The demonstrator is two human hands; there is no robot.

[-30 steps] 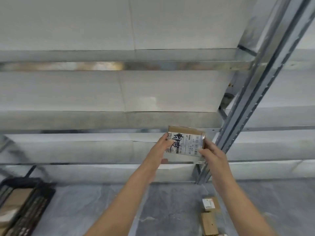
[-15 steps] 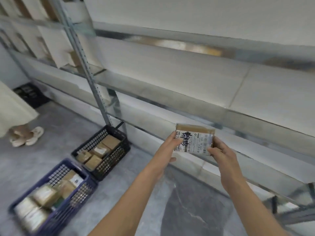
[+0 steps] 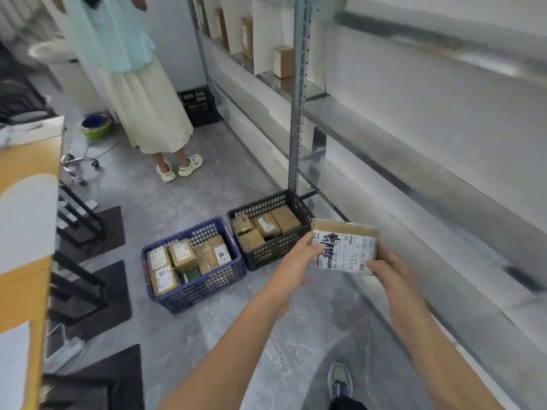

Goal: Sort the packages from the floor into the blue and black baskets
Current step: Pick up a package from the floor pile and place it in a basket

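both hands grasp 1 labelled package (image 3: 344, 247) at its ends, left hand (image 3: 296, 258), right hand (image 3: 390, 269), above the floor beside the black basket (image 3: 276, 250) and blue basket (image 3: 204, 287).

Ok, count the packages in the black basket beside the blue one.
4 packages in the black basket: one far right, one middle, one far left, one front left. Others may lie hidden underneath.

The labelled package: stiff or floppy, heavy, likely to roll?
Probably stiff: the package shows straight edges though the left hand and right hand hold only its ends. Likely light: fingertips carry it. Flat, so unlikely to roll.
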